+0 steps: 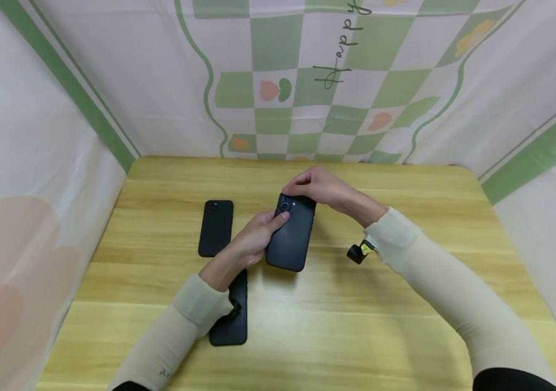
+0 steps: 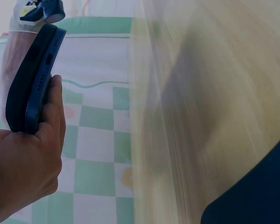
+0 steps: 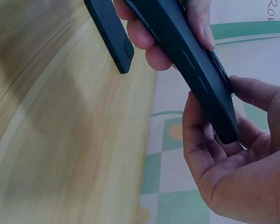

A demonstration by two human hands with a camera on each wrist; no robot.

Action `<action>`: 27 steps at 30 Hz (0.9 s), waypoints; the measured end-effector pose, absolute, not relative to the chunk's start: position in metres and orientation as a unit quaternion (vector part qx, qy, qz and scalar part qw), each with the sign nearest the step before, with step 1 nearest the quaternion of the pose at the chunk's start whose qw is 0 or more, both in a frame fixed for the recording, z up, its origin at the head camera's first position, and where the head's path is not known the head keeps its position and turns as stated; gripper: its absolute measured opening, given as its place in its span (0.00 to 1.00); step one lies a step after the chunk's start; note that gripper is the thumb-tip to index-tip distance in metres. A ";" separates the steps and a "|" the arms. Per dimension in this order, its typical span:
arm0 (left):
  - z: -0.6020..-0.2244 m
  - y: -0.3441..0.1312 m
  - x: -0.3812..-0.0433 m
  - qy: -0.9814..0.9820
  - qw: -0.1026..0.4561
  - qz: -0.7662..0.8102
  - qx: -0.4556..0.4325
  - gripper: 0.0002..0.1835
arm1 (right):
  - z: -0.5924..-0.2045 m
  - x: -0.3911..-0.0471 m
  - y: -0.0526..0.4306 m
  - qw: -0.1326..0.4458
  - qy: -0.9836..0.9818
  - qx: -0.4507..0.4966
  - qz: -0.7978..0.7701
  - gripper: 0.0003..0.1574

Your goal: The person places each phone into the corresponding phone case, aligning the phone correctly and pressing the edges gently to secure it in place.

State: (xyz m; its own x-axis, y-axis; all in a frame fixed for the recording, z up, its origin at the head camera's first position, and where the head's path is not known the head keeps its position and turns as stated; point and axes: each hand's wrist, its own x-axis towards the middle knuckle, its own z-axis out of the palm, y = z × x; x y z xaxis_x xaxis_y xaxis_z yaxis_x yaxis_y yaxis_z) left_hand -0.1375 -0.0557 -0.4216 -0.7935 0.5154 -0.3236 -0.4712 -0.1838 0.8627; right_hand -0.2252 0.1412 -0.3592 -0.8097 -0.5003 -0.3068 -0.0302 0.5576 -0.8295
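Observation:
A dark smartphone (image 1: 291, 233) is held above the table, its back and camera lenses facing up. In the left wrist view, the phone's bottom edge (image 2: 47, 70) with its port shows, and a black case (image 2: 25, 77) stands partly apart from it. My left hand (image 1: 260, 233) grips the long left side, thumb over the back and fingers beneath. At the top end, my right hand (image 1: 319, 187) pinches the corner; its thumb and fingers (image 3: 194, 135) show around that end in the right wrist view.
A black phone or case (image 1: 216, 228) lies on the wooden table (image 1: 356, 326) to the left. Nearer, a second dark phone-shaped item (image 1: 231, 326) lies partly under my left forearm. A patterned curtain (image 1: 278, 43) borders the table's far edge.

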 end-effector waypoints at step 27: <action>-0.417 -0.058 -0.141 0.556 0.227 0.798 -0.050 0.25 | -0.363 -0.213 0.142 0.227 0.846 -0.096 -0.473 0.20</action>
